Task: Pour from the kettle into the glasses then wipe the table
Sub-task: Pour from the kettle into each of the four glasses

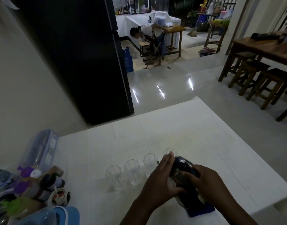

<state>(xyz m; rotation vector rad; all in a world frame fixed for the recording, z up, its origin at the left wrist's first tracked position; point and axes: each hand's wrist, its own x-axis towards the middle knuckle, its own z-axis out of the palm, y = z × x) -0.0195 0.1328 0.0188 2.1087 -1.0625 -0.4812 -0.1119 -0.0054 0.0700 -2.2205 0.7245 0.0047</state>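
A dark, shiny kettle (183,166) is tilted forward over the white table (204,127), its spout near the rightmost glass (169,151). My right hand (202,182) grips its handle from the right. My left hand (162,177) lies flat against its left side and lid. Three more clear glasses stand in a row to the left: one (150,163) beside the kettle, a middle one (132,172) and a leftmost one (113,176). A blue cloth (202,211) lies under the kettle's base, mostly hidden.
Bottles and jars (42,179) crowd the table's left edge beside a clear plastic container (42,146) and a blue lid (66,215). A black fridge (74,54) stands ahead on the left. Wooden stools (259,78) stand at the right. A person (149,36) bends over far behind.
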